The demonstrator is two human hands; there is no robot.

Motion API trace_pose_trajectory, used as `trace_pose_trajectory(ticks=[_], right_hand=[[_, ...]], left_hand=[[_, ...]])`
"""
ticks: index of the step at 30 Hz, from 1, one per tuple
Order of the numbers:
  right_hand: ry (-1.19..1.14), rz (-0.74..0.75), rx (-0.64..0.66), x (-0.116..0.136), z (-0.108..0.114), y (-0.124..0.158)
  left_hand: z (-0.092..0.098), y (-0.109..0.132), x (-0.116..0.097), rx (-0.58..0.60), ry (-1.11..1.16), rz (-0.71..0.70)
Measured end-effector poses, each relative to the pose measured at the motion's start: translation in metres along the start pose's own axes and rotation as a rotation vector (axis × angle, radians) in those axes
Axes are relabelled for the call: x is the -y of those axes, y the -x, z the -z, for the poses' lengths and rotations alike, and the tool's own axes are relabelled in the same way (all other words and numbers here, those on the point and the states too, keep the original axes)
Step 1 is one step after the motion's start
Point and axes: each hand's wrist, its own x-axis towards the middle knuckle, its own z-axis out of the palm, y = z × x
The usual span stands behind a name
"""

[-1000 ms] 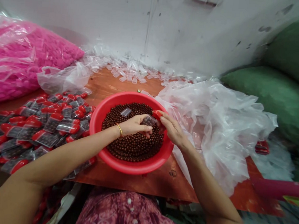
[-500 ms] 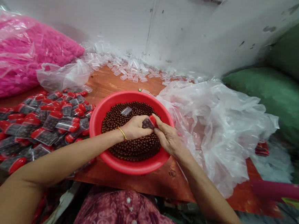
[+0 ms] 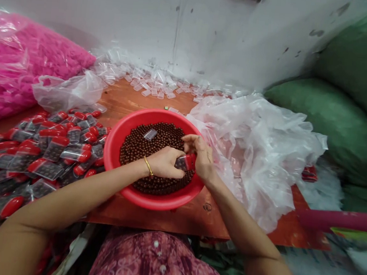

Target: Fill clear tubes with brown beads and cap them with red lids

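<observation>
Over the red basin, my left hand is closed around a small clear plastic box with a red cap. Dark beads show through its wall. My right hand is beside the capped end, its palm against or very close to the cap and its fingers loosely bent, apart from the box. Glossy brown beads fill the basin. One clear plastic case lies on top of them, left of my hands.
Many red-capped boxes are heaped left of the basin. Crumpled clear plastic sheeting lies to the right. Loose clear cases line the wall. A bag of pink pieces stands back left, green sacks at right.
My right fingers have let go of the capped end and opened upward, with the palm now beside the cap. The box has turned and dropped slightly in my left hand. The view has shifted a little.
</observation>
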Motion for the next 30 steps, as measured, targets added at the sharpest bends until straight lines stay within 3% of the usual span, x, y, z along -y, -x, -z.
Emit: trace_pose_trajectory(ticks=[3, 5, 10, 16, 19, 23, 26, 30], right_hand=[[-0.251, -0.209, 0.131, -0.004, -0.013, -0.006], [-0.29, -0.29, 0.239, -0.006, -0.015, -0.006], [-0.243, -0.324, 0.436, -0.002, -0.007, -0.004], [-0.194, -0.26, 0.326, 0.025, -0.008, -0.013], [-0.143, -0.264, 0.38, 0.035, -0.013, -0.016], [-0.125, -0.18, 0.501, 0.038, -0.016, -0.016], [-0.029, -0.088, 0.476, 0.03, -0.015, -0.014], [-0.107, -0.145, 0.462, 0.007, -0.019, -0.005]], left_hand=[[-0.002, 0.003, -0.003, -0.006, -0.067, -0.002], [-0.003, 0.006, -0.004, -0.016, -0.148, -0.02], [-0.004, 0.01, -0.008, 0.007, -0.25, -0.048], [0.003, 0.001, -0.009, 0.008, 0.081, -0.075], [0.008, 0.002, -0.008, 0.012, 0.134, -0.128], [0.014, 0.008, -0.008, -0.02, -0.027, -0.165], [0.014, 0.012, -0.006, 0.014, -0.185, -0.096], [0.006, 0.013, 0.001, 0.089, -0.349, -0.021]])
